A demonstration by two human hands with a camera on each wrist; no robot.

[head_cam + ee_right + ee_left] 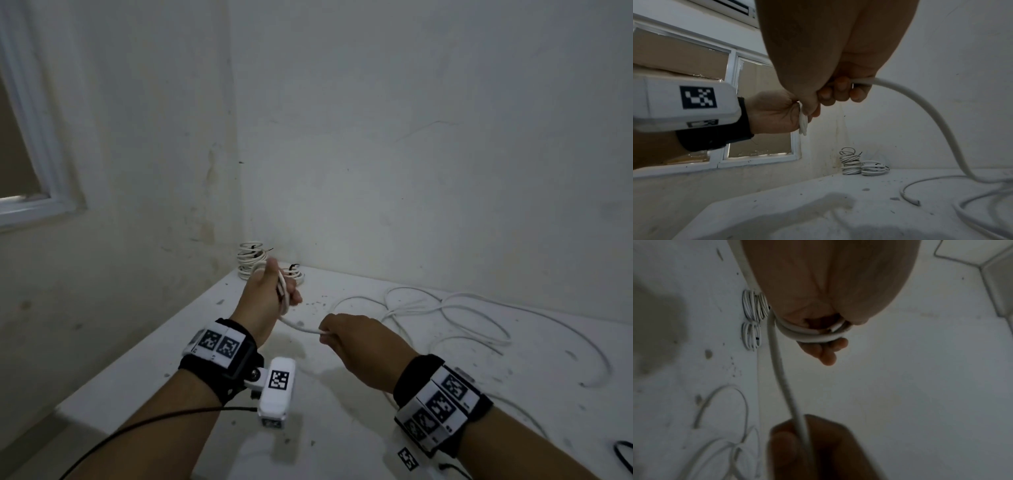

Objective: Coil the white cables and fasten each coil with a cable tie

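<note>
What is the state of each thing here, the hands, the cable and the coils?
Left hand: grips a few loops of white cable.
Right hand: pinches the same cable, feeding it.
White cable: mostly loose, sprawled on the table.
Finished coils: tied, stacked in the corner.
Window: covered with cardboard.

Left hand point(265, 294) raised above white table point(171, 359), fingers curled round small coil point(282, 291) of white cable point(462, 308). Right hand point(356, 342) pinches same cable just beside. Loose loops lie toward right edge. Tied coils point(250, 260) at far corner.
</note>
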